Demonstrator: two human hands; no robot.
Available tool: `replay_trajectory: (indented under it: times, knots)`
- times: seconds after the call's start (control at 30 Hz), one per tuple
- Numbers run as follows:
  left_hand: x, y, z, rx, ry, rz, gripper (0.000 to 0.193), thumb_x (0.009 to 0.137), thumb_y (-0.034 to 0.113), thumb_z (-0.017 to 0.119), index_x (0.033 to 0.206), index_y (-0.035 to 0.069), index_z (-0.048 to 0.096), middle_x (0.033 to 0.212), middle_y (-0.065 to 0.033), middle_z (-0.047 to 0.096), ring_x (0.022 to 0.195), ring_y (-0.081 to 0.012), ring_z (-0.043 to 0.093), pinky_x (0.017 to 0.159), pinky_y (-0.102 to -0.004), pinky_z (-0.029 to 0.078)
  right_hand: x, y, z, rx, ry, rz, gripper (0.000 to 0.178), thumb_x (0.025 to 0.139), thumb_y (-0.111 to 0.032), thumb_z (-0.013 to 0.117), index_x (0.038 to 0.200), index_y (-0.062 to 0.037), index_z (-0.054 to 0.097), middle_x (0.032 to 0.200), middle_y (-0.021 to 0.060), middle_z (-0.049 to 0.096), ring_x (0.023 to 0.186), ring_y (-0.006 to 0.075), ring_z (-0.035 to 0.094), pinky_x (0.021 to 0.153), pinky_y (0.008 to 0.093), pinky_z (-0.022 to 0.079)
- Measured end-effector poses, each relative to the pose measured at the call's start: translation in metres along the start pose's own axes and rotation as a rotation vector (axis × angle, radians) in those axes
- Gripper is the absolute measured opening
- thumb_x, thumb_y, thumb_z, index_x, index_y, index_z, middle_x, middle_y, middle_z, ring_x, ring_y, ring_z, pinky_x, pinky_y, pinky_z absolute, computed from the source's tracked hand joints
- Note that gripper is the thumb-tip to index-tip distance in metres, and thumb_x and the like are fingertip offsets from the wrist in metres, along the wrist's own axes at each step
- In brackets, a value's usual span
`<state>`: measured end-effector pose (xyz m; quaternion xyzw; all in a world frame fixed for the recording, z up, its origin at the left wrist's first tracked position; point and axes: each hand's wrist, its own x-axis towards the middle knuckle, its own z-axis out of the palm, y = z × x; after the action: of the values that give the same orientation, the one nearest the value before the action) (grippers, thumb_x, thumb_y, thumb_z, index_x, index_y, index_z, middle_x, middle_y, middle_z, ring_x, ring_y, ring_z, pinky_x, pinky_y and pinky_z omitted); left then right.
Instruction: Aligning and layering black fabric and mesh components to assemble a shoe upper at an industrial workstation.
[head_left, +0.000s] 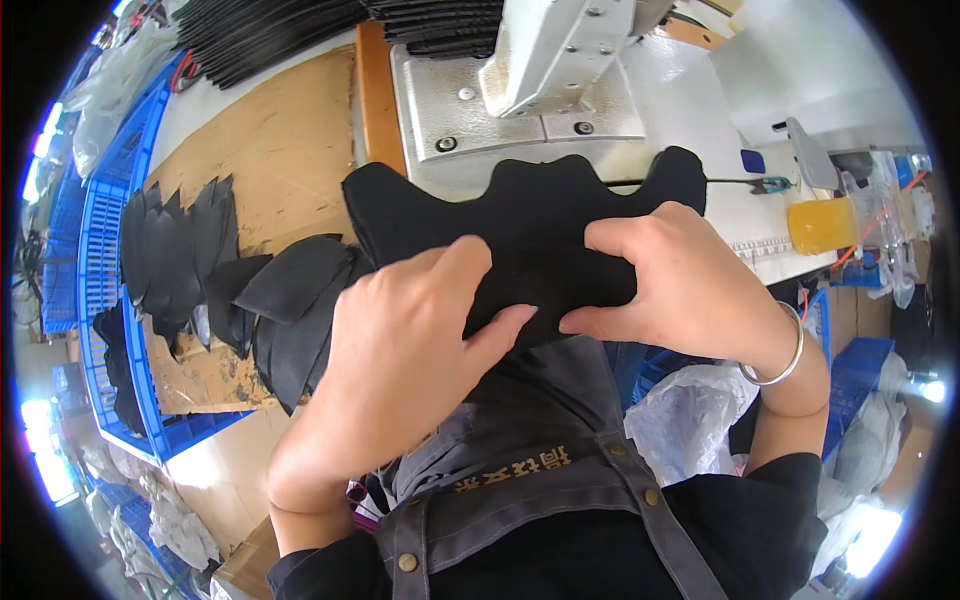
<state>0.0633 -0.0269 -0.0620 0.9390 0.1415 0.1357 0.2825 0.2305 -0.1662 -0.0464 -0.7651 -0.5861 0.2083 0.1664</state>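
Your left hand (400, 320) and right hand (690, 275) lie on the flat black soft-looking piece with a wavy edge (540, 220), thumbs and forefingers spread apart; whether hidden fingers grip underneath, you cannot tell. It sits at the white table's (690, 110) near side, before the white metal machine base (520, 130). The two-sided hold probably keeps it flat. Its long axis runs left-right, wavy edge pointing away from you.

Lettering, one line: gold characters (512, 467) across your grey apron (530, 415), plus fine markings (too small to read here) on a pale measuring strip (757, 247) to your right.
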Motion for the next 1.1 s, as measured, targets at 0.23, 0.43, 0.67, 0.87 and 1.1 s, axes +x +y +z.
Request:
replay_trajectory:
  times: [0.23, 0.43, 0.67, 0.87, 1.1]
  knots:
    - [0.010, -0.021, -0.022, -0.162, -0.159, -0.105, 0.022, 0.077, 0.015, 0.075, 0.072, 0.001, 0.059, 0.057, -0.0057, 0.053, 0.047, -0.0128, 0.049, 0.047, -0.0255, 0.037, 0.002, -0.002, -0.001, -0.032, -0.007, 0.037, 0.049, 0.061, -0.027, 0.084, 0.064, 0.0020, 0.045, 0.058, 0.0224, 0.042, 0.058, 0.0433, 0.042, 0.050, 0.0415, 0.033]
    - [0.011, -0.028, -0.021, -0.175, -0.170, -0.082, 0.022, 0.078, 0.017, 0.074, 0.073, 0.001, 0.060, 0.060, -0.0063, 0.056, 0.050, -0.0160, 0.052, 0.050, -0.0275, 0.041, 0.004, -0.009, -0.005, -0.107, -0.047, 0.066, 0.048, 0.064, -0.033, 0.082, 0.065, 0.0036, 0.051, 0.058, 0.0237, 0.050, 0.062, 0.0435, 0.053, 0.056, 0.0442, 0.043]
    - [0.009, -0.033, -0.021, -0.189, -0.176, -0.032, 0.021, 0.078, 0.018, 0.074, 0.074, 0.002, 0.062, 0.061, -0.0062, 0.057, 0.051, -0.0169, 0.053, 0.051, -0.0287, 0.041, 0.004, -0.011, -0.006, -0.073, -0.060, 0.099, 0.047, 0.063, -0.032, 0.082, 0.067, 0.0040, 0.052, 0.057, 0.0241, 0.049, 0.060, 0.0433, 0.051, 0.055, 0.0426, 0.042]
    - [0.008, -0.033, -0.019, -0.192, -0.153, -0.037, 0.021, 0.077, 0.017, 0.075, 0.074, 0.002, 0.061, 0.062, -0.0060, 0.057, 0.051, -0.0161, 0.051, 0.050, -0.0281, 0.040, 0.003, -0.009, -0.004, -0.066, -0.029, 0.080, 0.047, 0.063, -0.031, 0.082, 0.068, 0.0044, 0.052, 0.057, 0.0245, 0.048, 0.059, 0.0431, 0.050, 0.054, 0.0421, 0.042]
    - [-0.002, -0.035, -0.012, -0.194, -0.058, 0.030, 0.019, 0.076, 0.011, 0.076, 0.074, 0.002, 0.059, 0.064, -0.0054, 0.053, 0.051, -0.0166, 0.048, 0.049, -0.0281, 0.039, 0.004, -0.010, -0.003, -0.008, -0.035, 0.148, 0.053, 0.056, -0.028, 0.083, 0.068, 0.0049, 0.044, 0.065, 0.0244, 0.041, 0.064, 0.0435, 0.037, 0.054, 0.0421, 0.033]
